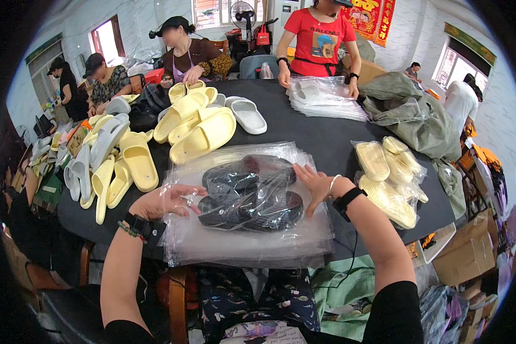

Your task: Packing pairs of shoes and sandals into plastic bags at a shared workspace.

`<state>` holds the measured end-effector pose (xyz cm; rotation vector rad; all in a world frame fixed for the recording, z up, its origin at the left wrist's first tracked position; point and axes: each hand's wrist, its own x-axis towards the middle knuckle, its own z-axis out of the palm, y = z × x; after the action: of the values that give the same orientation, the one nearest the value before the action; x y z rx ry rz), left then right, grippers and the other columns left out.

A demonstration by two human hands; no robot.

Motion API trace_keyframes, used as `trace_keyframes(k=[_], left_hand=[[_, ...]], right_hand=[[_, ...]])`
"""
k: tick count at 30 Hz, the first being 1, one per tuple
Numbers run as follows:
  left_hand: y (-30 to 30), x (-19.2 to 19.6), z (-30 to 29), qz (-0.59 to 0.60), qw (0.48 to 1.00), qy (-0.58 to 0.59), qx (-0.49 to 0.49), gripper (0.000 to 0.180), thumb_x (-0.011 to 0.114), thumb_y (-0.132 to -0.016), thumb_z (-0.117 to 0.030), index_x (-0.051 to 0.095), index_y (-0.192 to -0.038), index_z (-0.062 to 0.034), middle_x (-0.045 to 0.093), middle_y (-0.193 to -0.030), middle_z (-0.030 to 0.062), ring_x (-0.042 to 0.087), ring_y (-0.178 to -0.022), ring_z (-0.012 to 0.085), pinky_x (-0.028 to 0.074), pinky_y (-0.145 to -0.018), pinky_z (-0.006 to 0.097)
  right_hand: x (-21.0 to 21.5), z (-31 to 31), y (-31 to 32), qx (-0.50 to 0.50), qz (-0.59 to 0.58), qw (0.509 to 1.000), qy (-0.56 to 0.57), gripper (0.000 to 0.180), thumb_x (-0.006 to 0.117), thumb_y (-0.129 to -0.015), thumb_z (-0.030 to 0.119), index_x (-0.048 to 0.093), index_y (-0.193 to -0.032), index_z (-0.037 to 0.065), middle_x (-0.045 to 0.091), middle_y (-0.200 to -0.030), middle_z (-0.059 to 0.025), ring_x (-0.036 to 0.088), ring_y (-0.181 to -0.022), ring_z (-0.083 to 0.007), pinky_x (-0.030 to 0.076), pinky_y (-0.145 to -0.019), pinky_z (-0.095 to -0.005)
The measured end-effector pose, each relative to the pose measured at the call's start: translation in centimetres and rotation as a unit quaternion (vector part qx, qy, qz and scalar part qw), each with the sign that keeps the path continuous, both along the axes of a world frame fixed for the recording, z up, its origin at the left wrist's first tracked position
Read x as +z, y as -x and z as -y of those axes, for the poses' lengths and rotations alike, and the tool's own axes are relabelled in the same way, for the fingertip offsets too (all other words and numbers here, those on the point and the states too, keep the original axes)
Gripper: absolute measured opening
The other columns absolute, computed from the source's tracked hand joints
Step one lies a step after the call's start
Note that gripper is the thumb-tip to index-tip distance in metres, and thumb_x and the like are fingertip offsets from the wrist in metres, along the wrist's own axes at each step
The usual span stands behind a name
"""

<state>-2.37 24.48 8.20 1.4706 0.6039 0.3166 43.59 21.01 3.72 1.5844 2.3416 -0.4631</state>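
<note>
A pair of black slippers lies inside a clear plastic bag, on a stack of flat clear bags in front of me. My left hand is at the bag's left side, its fingers apart and partly behind clear film, the tips close to the slippers. On the right side, my right hand rests with fingers stretched out along the bag's edge, beside the slippers' ends. Neither hand is closed round a slipper.
Loose yellow slippers and grey slippers are heaped at the left and far left of the black table. Bagged yellow slippers lie to the right. Across the table a person in red handles clear bags. A green sack slumps at far right.
</note>
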Motion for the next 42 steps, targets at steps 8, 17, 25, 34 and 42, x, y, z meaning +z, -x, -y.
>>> trace_keyframes(k=[8, 17, 25, 34, 42], left_hand=[[-0.5, 2.1, -0.9, -0.136, 0.990, 0.019, 0.024, 0.055, 0.055, -0.090, -0.003, 0.045, -0.143, -0.0083, 0.057, -0.134, 0.0138, 0.071, -0.094, 0.0243, 0.057, -0.066, 0.028], [-3.9, 1.2, -5.1, -0.179, 0.912, -0.358, -0.092, 0.053, 0.069, -0.086, -0.013, 0.053, -0.136, -0.0071, 0.057, -0.134, 0.0143, 0.064, -0.103, 0.0281, 0.054, -0.084, 0.036], [-9.0, -0.2, -5.8, -0.223, 0.712, -0.619, -0.246, 0.085, 0.073, -0.083, -0.037, 0.030, -0.150, -0.0083, 0.029, -0.153, 0.0233, 0.034, -0.139, 0.0382, 0.032, -0.114, 0.045], [-8.6, 3.8, -7.3, -0.255, 0.728, -0.524, -0.362, 0.116, 0.084, -0.063, -0.056, 0.027, -0.152, -0.0092, 0.020, -0.155, 0.0280, 0.029, -0.141, 0.0432, 0.029, -0.115, 0.046], [-4.6, 6.7, -8.0, -0.273, 0.934, 0.115, -0.202, 0.071, 0.060, -0.095, -0.011, 0.022, -0.155, -0.0171, 0.037, -0.152, 0.0152, 0.061, -0.118, 0.0259, 0.056, -0.093, 0.037]], right_hand=[[-0.7, 0.3, 1.4, -0.025, 0.019, 0.999, 0.037, 0.164, 0.094, -0.041, 0.051, -0.018, -0.150, 0.001, 0.001, -0.160, -0.0244, -0.003, -0.149, -0.0396, 0.012, -0.119, -0.0546], [0.1, -0.4, -0.8, -0.053, -0.107, 0.983, 0.136, 0.163, 0.089, -0.043, 0.063, -0.016, -0.151, -0.001, -0.003, -0.160, -0.0276, -0.002, -0.149, -0.0392, 0.015, -0.120, -0.0430], [-1.7, 1.5, 2.1, -0.092, -0.004, 0.995, 0.043, 0.167, 0.092, -0.040, 0.058, -0.021, -0.151, 0.005, -0.008, -0.163, -0.0171, -0.011, -0.149, -0.0381, 0.002, -0.117, -0.0587], [-2.2, 1.8, 2.0, -0.101, -0.034, 0.994, 0.033, 0.169, 0.093, -0.037, 0.057, -0.020, -0.151, 0.004, -0.007, -0.163, -0.0170, -0.012, -0.149, -0.0380, 0.000, -0.116, -0.0587], [-1.1, 1.9, 2.1, -0.099, -0.033, 0.994, 0.045, 0.167, 0.093, -0.039, 0.055, -0.019, -0.151, 0.003, -0.006, -0.161, -0.0217, -0.013, -0.149, -0.0382, -0.001, -0.118, -0.0547]])
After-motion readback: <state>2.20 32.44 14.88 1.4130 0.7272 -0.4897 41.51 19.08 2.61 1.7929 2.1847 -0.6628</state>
